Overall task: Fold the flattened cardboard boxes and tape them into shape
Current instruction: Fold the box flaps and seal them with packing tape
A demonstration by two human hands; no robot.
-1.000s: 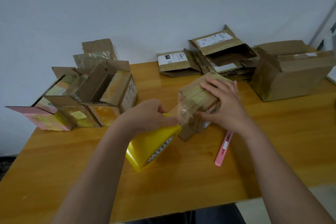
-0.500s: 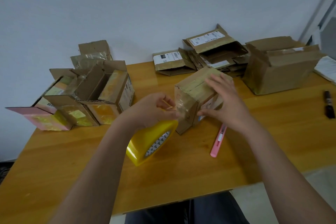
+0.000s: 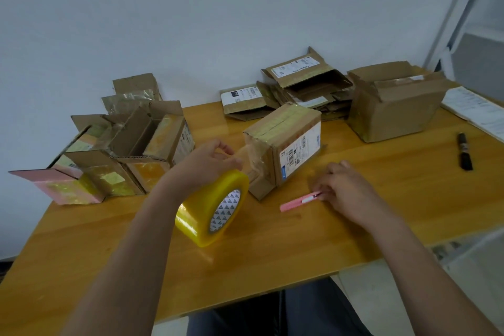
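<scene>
A small folded cardboard box (image 3: 289, 131) with a shipping label stands in the middle of the wooden table (image 3: 272, 248). A strip of clear tape runs from its near left end to a big yellow tape roll (image 3: 212, 213). My left hand (image 3: 207, 163) grips the roll at its top, just left of the box. My right hand (image 3: 343, 188) has its fingers on the right end of a pink utility knife (image 3: 298, 201) lying on the table in front of the box.
Several folded and taped boxes (image 3: 120, 150) crowd the left of the table. Flattened boxes (image 3: 297, 90) lie stacked at the back. A larger open box (image 3: 392, 106) stands at the right, with a black marker (image 3: 464, 155) and papers (image 3: 474, 109) beyond it.
My right hand left the top of the box and came down onto the pink knife. My left hand keeps hold of the tape roll with the strip still stretched to the box.
</scene>
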